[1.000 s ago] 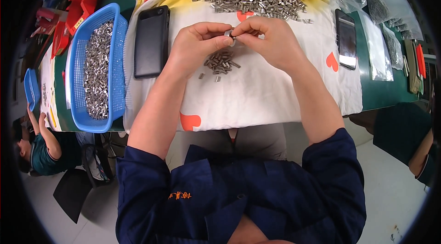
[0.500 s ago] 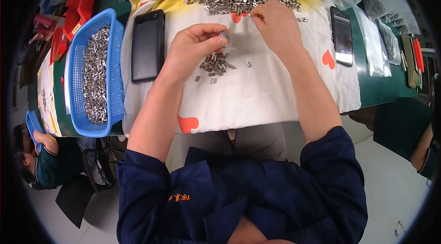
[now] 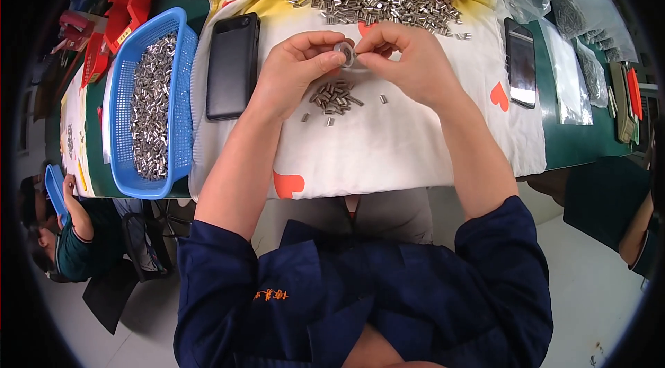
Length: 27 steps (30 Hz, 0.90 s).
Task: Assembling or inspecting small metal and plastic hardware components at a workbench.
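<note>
Left hand (image 3: 294, 66) and right hand (image 3: 409, 63) pinch one small silvery ring (image 3: 346, 54), directly above the loose metal sleeves (image 3: 335, 96).

Shiny metal on matt cloth
Small metal sleeves (image 3: 336, 96) gleam on a soft printed cloth (image 3: 388, 146); the blue basket (image 3: 176, 91) is perforated plastic, the black phone (image 3: 233, 66) smooth and glossy.

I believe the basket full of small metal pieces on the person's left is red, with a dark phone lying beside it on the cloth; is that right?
Not quite: the basket is blue, not red, as the head view shows. The rest holds: it is full of small metal pieces, it sits on the person's left, and a dark phone lies beside it on the cloth.
</note>
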Tool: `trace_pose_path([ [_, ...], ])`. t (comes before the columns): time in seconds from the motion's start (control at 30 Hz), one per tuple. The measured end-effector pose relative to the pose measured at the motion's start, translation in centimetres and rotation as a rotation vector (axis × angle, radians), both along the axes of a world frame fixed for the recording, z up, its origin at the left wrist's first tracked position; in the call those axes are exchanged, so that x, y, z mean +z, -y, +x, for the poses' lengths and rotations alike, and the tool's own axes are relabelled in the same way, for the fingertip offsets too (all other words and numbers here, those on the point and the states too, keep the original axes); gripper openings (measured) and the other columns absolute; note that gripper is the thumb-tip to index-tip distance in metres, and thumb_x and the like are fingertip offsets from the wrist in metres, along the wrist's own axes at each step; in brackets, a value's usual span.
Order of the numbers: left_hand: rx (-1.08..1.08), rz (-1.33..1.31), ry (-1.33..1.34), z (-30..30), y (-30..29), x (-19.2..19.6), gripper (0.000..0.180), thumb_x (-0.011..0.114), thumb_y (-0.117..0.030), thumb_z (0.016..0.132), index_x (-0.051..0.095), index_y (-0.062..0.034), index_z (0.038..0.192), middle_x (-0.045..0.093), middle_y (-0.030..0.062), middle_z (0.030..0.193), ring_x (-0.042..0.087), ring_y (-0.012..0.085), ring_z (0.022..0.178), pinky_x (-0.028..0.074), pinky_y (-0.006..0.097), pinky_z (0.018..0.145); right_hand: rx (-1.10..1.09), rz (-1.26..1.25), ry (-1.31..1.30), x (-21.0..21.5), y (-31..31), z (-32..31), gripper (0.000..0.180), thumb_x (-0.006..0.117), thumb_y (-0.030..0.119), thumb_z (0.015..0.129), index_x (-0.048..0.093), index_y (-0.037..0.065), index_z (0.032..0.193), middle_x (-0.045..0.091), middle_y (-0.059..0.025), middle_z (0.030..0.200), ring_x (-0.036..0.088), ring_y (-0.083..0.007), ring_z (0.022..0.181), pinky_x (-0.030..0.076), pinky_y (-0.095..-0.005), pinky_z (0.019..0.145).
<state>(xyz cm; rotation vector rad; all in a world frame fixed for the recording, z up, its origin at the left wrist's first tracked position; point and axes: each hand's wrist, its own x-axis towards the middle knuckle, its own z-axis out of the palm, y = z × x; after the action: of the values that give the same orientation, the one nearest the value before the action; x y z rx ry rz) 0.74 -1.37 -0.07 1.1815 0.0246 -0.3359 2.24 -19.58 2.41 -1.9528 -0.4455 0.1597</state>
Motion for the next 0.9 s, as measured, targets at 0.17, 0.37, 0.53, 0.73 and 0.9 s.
trace_pose_path([
  [0.17, -0.023, -0.012, 0.033, -0.1, 0.0, 0.0, 0.024, 0.06, -0.001, 0.075, 0.056, 0.0028, 0.099, 0.06, 0.0084, 0.088, 0.058, 0.0109, 0.078, 0.048, 0.02, 0.07, 0.003, 0.021, 0.096, -0.2, -0.4, -0.3, 0.011, 0.058, 0.006, 0.069, 0.061, 0.002, 0.079, 0.06, -0.0046, 0.069, 0.056, -0.0115, 0.063, 0.045, -0.0235, 0.062],
  [0.37, -0.001, 0.171, 0.047, -0.2, 0.4, 0.2, 0.025, 0.061, -0.001, 0.075, 0.056, 0.0037, 0.099, 0.061, 0.0085, 0.087, 0.058, 0.0106, 0.076, 0.047, 0.02, 0.069, -0.043, -0.176, 0.45, -0.9, -1.1, -0.9, 0.006, 0.057, 0.004, 0.067, 0.06, 0.004, 0.072, 0.058, -0.0081, 0.065, 0.056, -0.0215, 0.06, 0.046, -0.031, 0.056],
  [0.53, 0.03, 0.195, 0.063, -0.3, 0.5, 0.2, 0.025, 0.061, -0.002, 0.075, 0.056, 0.0041, 0.099, 0.061, 0.009, 0.086, 0.058, 0.0104, 0.076, 0.047, 0.019, 0.069, -0.1, -0.17, 0.505, -0.7, -1.6, -1.4, 0.005, 0.056, 0.005, 0.067, 0.06, 0.004, 0.071, 0.058, -0.0093, 0.063, 0.056, -0.0249, 0.059, 0.045, -0.0339, 0.055],
  [0.73, -0.015, 0.101, 0.059, -0.2, 0.1, 0.0, 0.025, 0.063, -0.002, 0.074, 0.056, 0.0047, 0.098, 0.061, 0.0092, 0.085, 0.059, 0.0118, 0.076, 0.048, 0.02, 0.07, -0.006, -0.075, 0.183, 0.0, -0.4, -0.8, 0.009, 0.059, 0.009, 0.07, 0.06, 0.002, 0.075, 0.06, -0.0088, 0.066, 0.058, -0.0197, 0.061, 0.046, -0.0279, 0.056],
  [0.9, -0.073, 0.163, 0.068, -0.2, 0.1, 0.1, 0.025, 0.063, -0.002, 0.073, 0.057, 0.0046, 0.097, 0.061, 0.009, 0.085, 0.059, 0.0117, 0.077, 0.048, 0.021, 0.071, 0.038, -0.044, 0.049, 0.0, 0.1, -0.4, 0.009, 0.06, 0.008, 0.071, 0.06, 0.001, 0.078, 0.058, -0.003, 0.067, 0.053, -0.0107, 0.061, 0.043, -0.0227, 0.058],
])
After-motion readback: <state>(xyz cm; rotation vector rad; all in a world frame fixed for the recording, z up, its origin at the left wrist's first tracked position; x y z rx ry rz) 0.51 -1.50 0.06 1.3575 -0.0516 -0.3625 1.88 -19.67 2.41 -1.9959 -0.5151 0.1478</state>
